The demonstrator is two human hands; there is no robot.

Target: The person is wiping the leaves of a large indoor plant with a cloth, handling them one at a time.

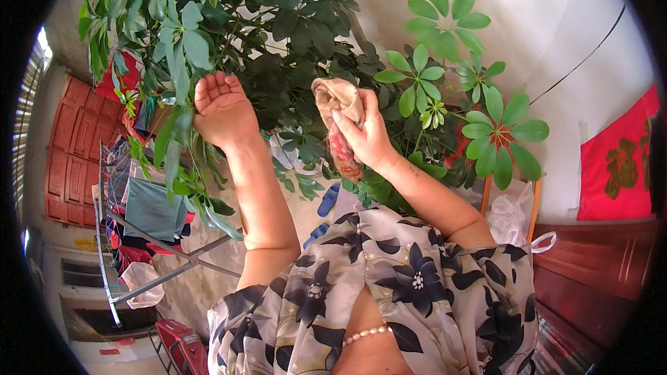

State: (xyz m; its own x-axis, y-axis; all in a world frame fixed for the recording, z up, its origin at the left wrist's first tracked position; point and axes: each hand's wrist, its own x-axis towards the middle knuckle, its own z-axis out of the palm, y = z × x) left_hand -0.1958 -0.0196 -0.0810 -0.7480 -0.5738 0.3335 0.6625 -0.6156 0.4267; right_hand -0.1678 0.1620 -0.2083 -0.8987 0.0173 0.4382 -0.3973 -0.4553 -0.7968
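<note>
A leafy potted-type plant (299, 21) with long dark green leaves fills the space in front of me. My left hand (226, 112) is raised at its left side, palm toward me. Its fingers are extended close together, with nothing visible in the palm. A drooping leaf (182, 80) hangs right beside those fingers; whether they touch it is unclear. In my right hand (365, 135) is a bunched cloth (338, 99), beige at the top with a red-patterned part hanging below. The thumb presses on its front, and leaves lie just behind it.
Lighter green leaf clusters (501, 135) spread at the right against a pale wall. At the left stands a metal drying rack (170, 250) with a light blue cloth (153, 208). Blue slippers (328, 200) lie on the floor. A dark red wooden cabinet (597, 257) is at the right.
</note>
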